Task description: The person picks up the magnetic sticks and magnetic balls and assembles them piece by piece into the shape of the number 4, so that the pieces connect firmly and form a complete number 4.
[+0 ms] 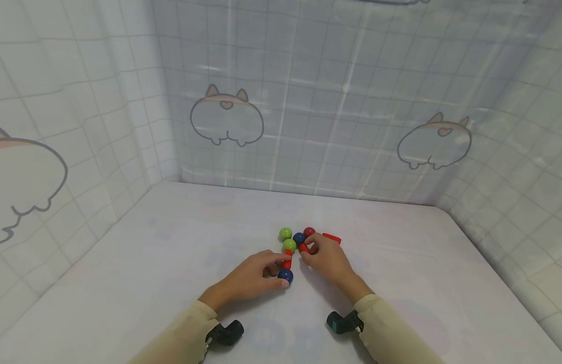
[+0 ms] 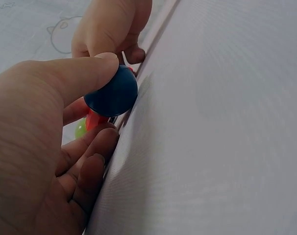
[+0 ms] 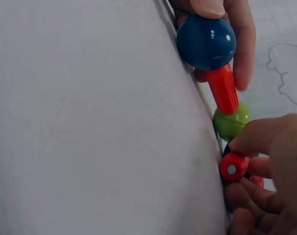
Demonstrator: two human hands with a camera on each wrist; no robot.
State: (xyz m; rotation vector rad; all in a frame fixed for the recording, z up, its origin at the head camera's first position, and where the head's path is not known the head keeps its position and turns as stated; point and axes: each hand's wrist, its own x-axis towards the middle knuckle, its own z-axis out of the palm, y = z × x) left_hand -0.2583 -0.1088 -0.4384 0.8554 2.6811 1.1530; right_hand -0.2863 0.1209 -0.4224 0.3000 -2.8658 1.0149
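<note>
My left hand [image 1: 255,277] holds a dark blue ball [image 1: 285,276], thumb on its near side and fingers beside the red rod [image 3: 222,89] that extends from it. The rod's far end meets a green ball [image 1: 289,246]. My right hand [image 1: 330,259] pinches a second red rod [image 3: 234,167] between thumb and fingers; a grey metal disc shows in its near end. Behind this rod is another dark blue ball [image 1: 299,238], partly hidden in the right wrist view. Whether they are joined I cannot tell. A dark red ball [image 1: 309,231] sits close behind my right fingertips.
Another green ball [image 1: 286,233] lies just beyond the first one. A loose red rod [image 1: 332,237] rests right of my right hand. The white tabletop [image 1: 171,242] is bounded by a tile-patterned curtain [image 1: 308,126] at the back and sides.
</note>
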